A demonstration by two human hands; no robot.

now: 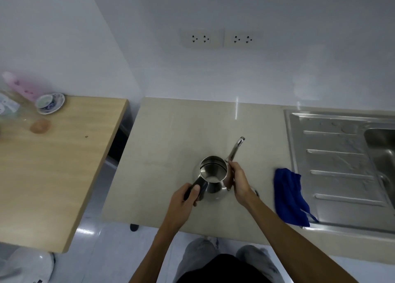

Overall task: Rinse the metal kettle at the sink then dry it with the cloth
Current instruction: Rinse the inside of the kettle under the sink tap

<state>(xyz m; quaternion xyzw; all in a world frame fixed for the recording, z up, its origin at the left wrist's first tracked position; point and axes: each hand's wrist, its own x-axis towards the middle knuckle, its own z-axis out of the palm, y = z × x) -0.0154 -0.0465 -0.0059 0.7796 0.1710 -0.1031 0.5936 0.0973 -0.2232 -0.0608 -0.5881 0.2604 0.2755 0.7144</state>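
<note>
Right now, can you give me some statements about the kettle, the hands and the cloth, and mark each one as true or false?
1. The left hand grips the black handle of the kettle. True.
2. The kettle is inside the sink basin. False: it is over the beige counter, left of the sink.
3. The blue cloth lies at the left edge of the drainboard. True.
4. The right hand holds the cloth. False: it rests on the kettle's side, near the spout.
5. The kettle has its lid on. False: its top is open.
</note>
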